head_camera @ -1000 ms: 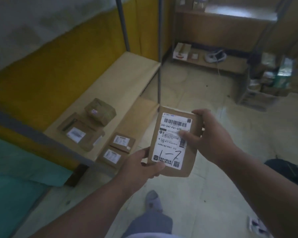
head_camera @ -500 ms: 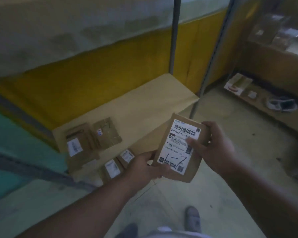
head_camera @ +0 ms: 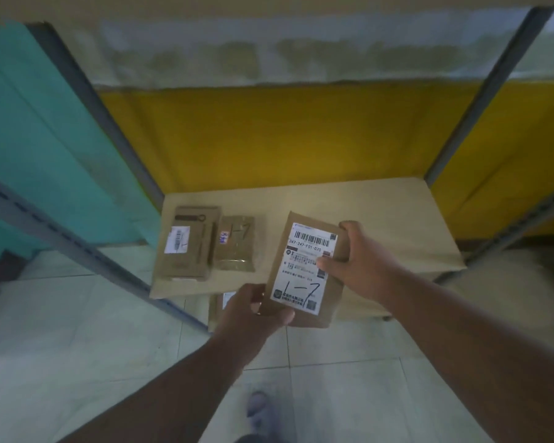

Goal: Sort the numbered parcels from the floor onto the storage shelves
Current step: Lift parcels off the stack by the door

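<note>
parcel [head_camera: 304, 270] now squarely before shelf [head_camera: 381, 219]

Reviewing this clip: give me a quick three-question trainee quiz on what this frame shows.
1. True or false: only one of the hands holds the parcel.
2. What is handwritten on its label?
3. How many parcels lie flat on the shelf board: A one, B two, C four?

Key:
1. False: left hand and right hand both grip it.
2. 1-7.
3. B: a flat box and a small packet.
</note>
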{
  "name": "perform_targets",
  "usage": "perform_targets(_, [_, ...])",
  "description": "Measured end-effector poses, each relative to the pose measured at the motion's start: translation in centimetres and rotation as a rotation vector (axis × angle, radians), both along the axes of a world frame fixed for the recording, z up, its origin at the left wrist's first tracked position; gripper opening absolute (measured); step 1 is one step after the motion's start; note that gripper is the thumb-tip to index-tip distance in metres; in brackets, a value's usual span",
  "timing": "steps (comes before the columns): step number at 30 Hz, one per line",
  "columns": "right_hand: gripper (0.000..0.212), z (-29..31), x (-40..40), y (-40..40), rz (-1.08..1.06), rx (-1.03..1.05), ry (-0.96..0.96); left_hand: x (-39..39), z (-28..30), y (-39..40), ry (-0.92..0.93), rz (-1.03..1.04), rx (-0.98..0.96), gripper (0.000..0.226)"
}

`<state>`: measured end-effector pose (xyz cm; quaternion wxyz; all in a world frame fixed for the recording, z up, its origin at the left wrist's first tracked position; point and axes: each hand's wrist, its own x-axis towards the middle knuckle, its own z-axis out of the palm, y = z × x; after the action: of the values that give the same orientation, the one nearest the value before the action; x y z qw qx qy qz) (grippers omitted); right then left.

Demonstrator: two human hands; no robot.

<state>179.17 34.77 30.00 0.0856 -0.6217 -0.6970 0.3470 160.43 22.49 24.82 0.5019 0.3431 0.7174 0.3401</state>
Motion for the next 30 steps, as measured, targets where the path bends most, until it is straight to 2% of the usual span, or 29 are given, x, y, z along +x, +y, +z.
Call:
perform_targets(3, [0.079, -0.8, -1.0, 3.7, 0.031, 0.003, -0.048, 0.0, -1.2, 3.2, 0.016, 0.026, -0.037, 0.064])
perform_targets(6, [0.084, -1.4, -1.3, 6.8, 0.106, 0.01, -0.104, 1.1, -2.0, 5.2, -0.039, 0.146, -0.056, 0.061])
perform_targets(9, [0.094, -2.2, -1.5, 9.9, 0.189, -0.013, -0.083, 2.1, -2.6, 7.1, -0.096, 0.237, -0.089, 0.056])
perform_targets(16, [0.105, -7.0, -3.7, 15.7, 0.329, -0.003, -0.041, 3.7, -5.2, 11.1, 0.013, 0.422, -0.124, 0.014])
perform_targets(22, [0.094, -10.4, -5.1, 16.9, 0.411, -0.001, -0.09, 4.0, -7.4, 12.1, 0.152, 0.487, -0.159, 0.015])
perform_targets(24, [0.087, -10.8, -5.4, 16.7, 0.432, 0.041, -0.095, 3.8, -7.4, 12.6, 0.256, 0.475, -0.172, 0.014])
perform_targets(28, [0.072, -8.7, -4.4, 14.7, 0.489, 0.159, -0.121, 4.3, -5.6, 12.1, 0.413, 0.463, -0.16, 0.011])
perform_targets(30, [0.07, -6.6, -3.4, 12.8, 0.497, 0.206, -0.125, 4.9, -4.5, 10.4, 0.453, 0.453, -0.128, 0.022])
